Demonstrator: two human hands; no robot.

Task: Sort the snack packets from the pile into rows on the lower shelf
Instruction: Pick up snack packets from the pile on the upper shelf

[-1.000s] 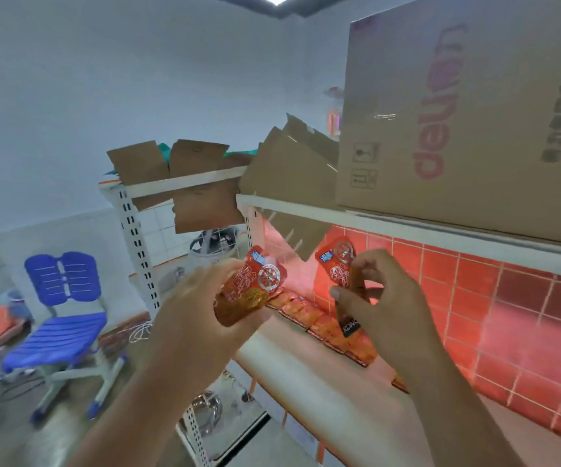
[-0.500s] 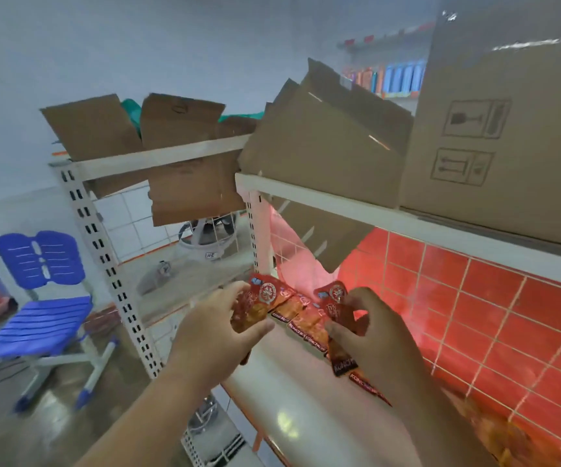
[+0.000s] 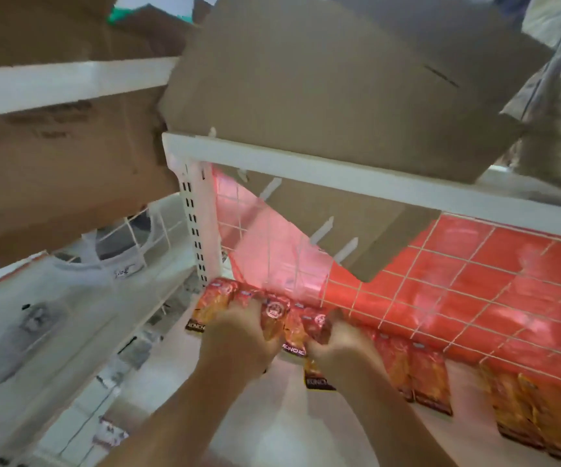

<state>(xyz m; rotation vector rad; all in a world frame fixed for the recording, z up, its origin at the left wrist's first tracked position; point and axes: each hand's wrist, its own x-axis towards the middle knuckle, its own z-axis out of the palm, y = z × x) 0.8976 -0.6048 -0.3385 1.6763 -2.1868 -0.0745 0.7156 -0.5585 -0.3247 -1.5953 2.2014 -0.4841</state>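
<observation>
I count two hands, my left hand and my right hand. Snack packets: ten, I think, though my fingers hide part of the row. Three cardboard boxes above. Two white shelves in this rack: the upper shelf and the lower shelf.
</observation>
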